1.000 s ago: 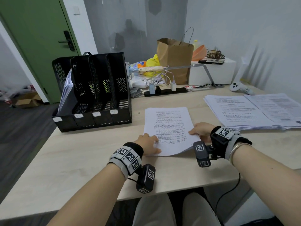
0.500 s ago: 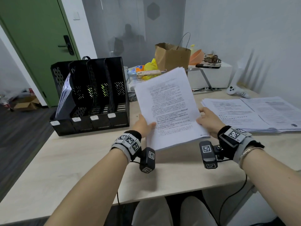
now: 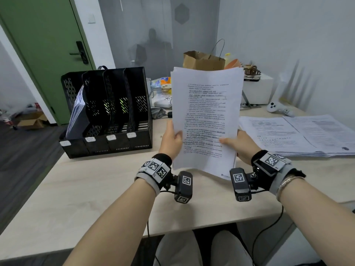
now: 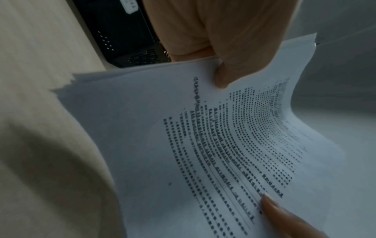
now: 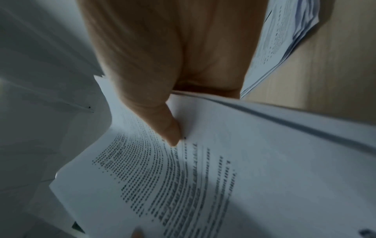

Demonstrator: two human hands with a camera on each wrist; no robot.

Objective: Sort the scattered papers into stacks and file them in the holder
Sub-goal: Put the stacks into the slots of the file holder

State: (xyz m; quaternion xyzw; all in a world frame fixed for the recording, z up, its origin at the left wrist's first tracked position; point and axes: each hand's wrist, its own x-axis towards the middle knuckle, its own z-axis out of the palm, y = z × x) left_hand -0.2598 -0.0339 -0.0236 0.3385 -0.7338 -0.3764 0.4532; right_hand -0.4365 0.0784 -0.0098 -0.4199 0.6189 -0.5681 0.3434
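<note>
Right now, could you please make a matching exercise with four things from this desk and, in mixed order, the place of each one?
Things:
1. printed stack
2. file holder
3. white controller
4. brown paper bag

Places:
A. far right of the desk, beside the wall
B. held upright in both hands
C. left part of the desk
D. behind the raised stack

Pairs: 1-B, 2-C, 3-A, 4-D

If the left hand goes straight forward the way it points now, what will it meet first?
Probably the black file holder: the left hand, holding the paper stack, points just past its right front corner. Depth is unclear, so it may pass beside it.
</note>
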